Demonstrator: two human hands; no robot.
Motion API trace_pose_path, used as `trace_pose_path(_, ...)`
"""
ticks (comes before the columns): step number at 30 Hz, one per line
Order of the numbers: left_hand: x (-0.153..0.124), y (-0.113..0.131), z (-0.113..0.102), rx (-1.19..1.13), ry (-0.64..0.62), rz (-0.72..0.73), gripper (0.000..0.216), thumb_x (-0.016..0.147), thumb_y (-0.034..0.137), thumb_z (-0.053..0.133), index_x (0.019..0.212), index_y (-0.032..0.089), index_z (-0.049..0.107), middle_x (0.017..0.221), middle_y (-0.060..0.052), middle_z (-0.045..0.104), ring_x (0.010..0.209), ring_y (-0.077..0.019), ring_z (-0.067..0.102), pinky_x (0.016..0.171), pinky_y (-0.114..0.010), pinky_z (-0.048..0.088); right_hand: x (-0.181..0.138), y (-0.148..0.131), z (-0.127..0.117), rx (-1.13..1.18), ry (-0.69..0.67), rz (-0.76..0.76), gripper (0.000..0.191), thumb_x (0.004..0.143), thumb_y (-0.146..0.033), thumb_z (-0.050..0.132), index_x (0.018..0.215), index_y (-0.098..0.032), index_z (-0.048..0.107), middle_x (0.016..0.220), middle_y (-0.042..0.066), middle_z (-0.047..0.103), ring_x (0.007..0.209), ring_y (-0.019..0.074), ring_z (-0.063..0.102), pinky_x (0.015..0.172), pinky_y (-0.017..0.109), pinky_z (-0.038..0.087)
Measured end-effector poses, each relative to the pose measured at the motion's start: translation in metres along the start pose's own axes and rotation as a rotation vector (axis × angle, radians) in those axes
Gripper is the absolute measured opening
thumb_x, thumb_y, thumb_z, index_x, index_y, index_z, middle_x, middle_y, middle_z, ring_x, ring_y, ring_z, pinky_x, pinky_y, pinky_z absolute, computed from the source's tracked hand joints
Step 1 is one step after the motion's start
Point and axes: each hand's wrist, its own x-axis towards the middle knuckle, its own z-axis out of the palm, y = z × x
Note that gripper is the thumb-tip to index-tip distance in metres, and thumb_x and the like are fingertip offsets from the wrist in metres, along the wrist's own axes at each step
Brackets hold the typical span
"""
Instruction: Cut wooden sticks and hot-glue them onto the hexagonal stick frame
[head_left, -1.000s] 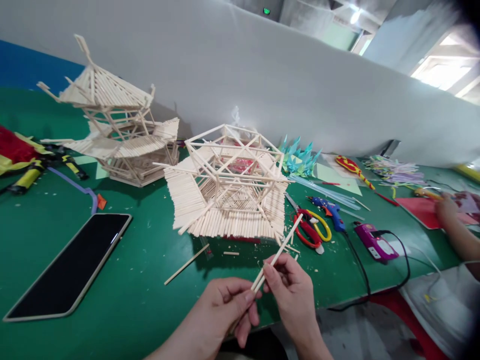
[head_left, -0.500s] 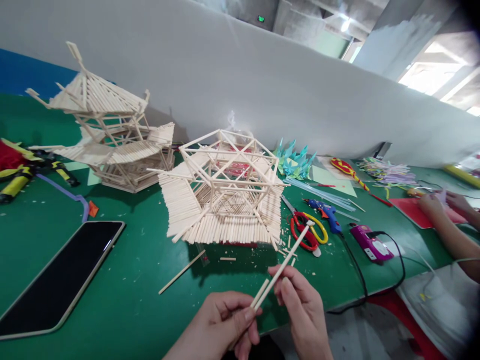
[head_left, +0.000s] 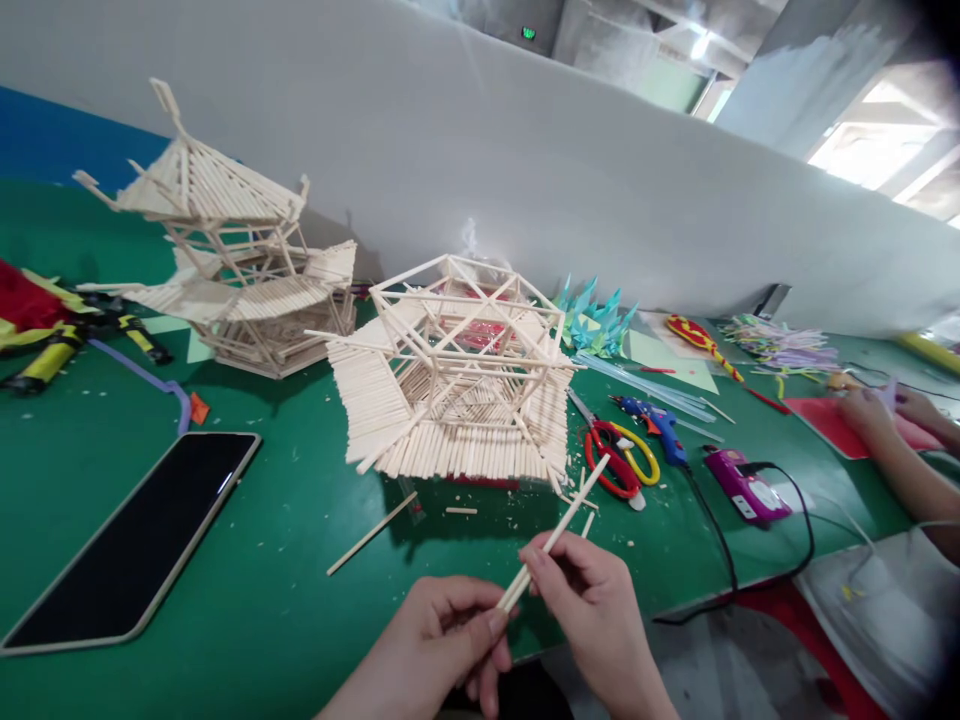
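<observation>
My left hand (head_left: 442,635) pinches the lower ends of thin wooden sticks (head_left: 576,507) between thumb and fingers. One stick is longer and slants up to the right. My right hand (head_left: 589,605) closes thumb and fingers around these sticks farther up. Another stick end (head_left: 588,524) juts out beyond the right hand's fingers. Just past both hands stands a wooden-stick model (head_left: 442,455) with a slatted lower roof and an open frame on top. A loose stick (head_left: 371,533) lies on the green table before it, near a short cut piece (head_left: 461,511).
A finished-looking stick pagoda (head_left: 255,300) stands at left behind a phone (head_left: 135,550). Right of the model lie scissors (head_left: 619,470), a blue glue gun (head_left: 656,425) with a cord, clear glue sticks (head_left: 645,385) and a purple power box (head_left: 746,490). Another person's hands (head_left: 870,415) work at far right.
My right hand has moved slightly left and its thumb has closed onto the sticks. The longer stick's upper end sits lower, and the view has shifted slightly.
</observation>
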Motion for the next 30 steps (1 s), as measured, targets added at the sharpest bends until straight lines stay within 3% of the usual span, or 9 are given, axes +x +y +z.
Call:
trace_pose_path(7, 0.004, 0.01, -0.003, -0.11, -0.111, -0.091, 0.031, 0.072, 0.04, 0.06, 0.077, 0.01, 0.062, 0.06, -0.004, 0.064, 0.048, -0.0114, 0.06, 0.051, -0.023, 0.039, 0.005, -0.008, 0.0, -0.015, 0.037, 0.046, 0.025, 0.076, -0.037, 0.056, 0.064, -0.014, 0.058, 0.05, -0.004, 0.044, 0.045, 0.0066, 0.035, 0.041, 0.018, 0.029)
trace_pose_path(16, 0.013, 0.024, 0.005, -0.106, -0.12, -0.072, 0.028, 0.073, 0.038, 0.06, 0.07, 0.01, 0.06, 0.063, -0.003, 0.063, 0.052, -0.0107, 0.06, 0.056, -0.025, 0.042, 0.007, -0.012, 0.004, -0.023, 0.038, 0.038, 0.023, 0.077, -0.035, 0.056, 0.064, -0.016, 0.058, 0.05, -0.003, 0.05, 0.043, 0.008, 0.039, 0.04, 0.019, 0.032)
trace_pose_path(30, 0.021, 0.025, 0.006, -0.135, -0.153, -0.017, 0.029, 0.069, 0.039, 0.062, 0.064, 0.011, 0.059, 0.056, -0.001, 0.061, 0.041, -0.0072, 0.052, 0.046, -0.021, 0.034, 0.012, -0.013, 0.003, -0.08, 0.041, -0.004, 0.024, 0.078, -0.033, 0.054, 0.061, -0.017, 0.056, 0.047, -0.004, 0.05, 0.044, 0.0086, 0.043, 0.042, 0.019, 0.035)
